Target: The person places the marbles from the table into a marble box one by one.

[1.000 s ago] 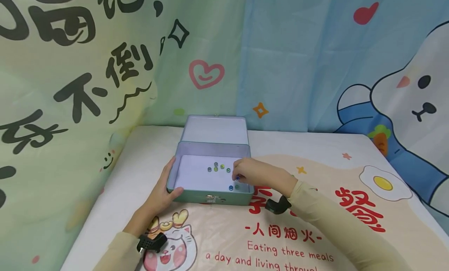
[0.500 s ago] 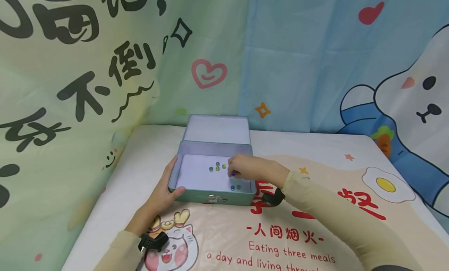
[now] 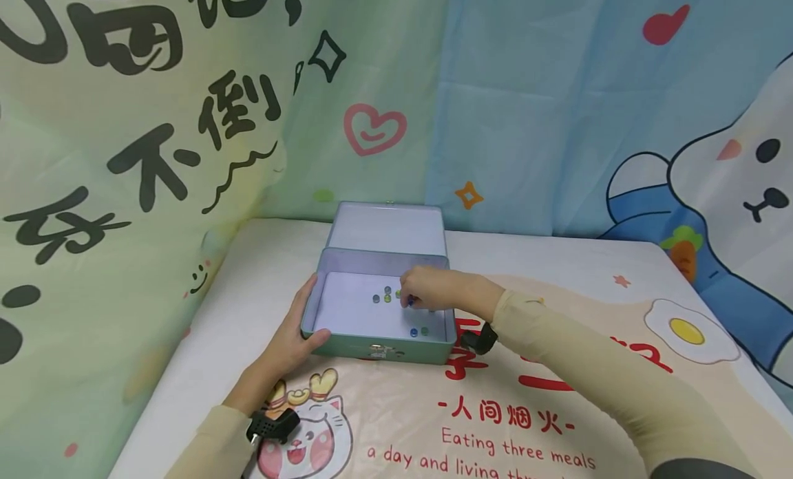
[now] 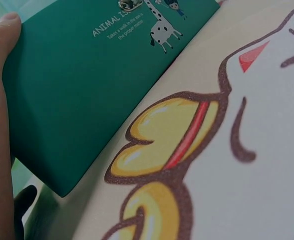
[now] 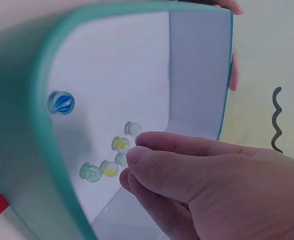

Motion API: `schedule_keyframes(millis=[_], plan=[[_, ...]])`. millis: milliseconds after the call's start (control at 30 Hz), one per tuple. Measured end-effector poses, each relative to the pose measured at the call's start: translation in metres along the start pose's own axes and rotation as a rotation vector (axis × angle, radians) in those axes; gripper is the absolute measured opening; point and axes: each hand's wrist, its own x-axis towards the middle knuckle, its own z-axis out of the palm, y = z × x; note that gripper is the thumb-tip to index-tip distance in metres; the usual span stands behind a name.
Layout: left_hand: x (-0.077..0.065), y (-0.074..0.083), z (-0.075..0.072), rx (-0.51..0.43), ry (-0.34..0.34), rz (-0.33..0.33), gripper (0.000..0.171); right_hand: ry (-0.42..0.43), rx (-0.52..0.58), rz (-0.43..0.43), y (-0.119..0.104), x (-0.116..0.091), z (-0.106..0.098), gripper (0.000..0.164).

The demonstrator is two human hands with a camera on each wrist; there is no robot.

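Observation:
A green tin box stands with its lid raised at the back. My left hand holds the box at its left side, thumb at the front rim. Over the inside, my right hand pinches a dark blue marble at its fingertips. The right wrist view hides that marble behind the thumb and fingers. Several clear marbles with yellow or green, such as a yellow one, lie on the box floor beside the fingertips. A blue-striped marble rests apart, near the front wall.
A printed cloth with a cartoon cat covers the table under the box. Behind it hangs a patterned curtain. Both wrists carry black bands, the left band close over the cat print.
My right hand has moved left and slightly back inside the box, carrying the dark blue marble towards the clustered ones. The left hand keeps its hold; the head view has shifted slightly.

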Motion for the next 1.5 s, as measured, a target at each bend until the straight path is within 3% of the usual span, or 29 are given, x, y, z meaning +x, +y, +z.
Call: schedule_keyframes(millis=[467,1167,1500], plan=[[0.000,0.002,-0.001,-0.028,-0.005,0.007,0.095,0.020,-0.093,-0.050,0.007,0.016,0.000,0.013],[0.000,0.002,-0.001,-0.012,-0.003,0.002,0.097,0.036,-0.046,-0.078,0.010,0.037,0.004,0.015],[0.000,0.002,-0.002,-0.009,-0.002,0.000,0.097,0.113,-0.030,-0.064,0.018,0.047,0.008,0.012]])
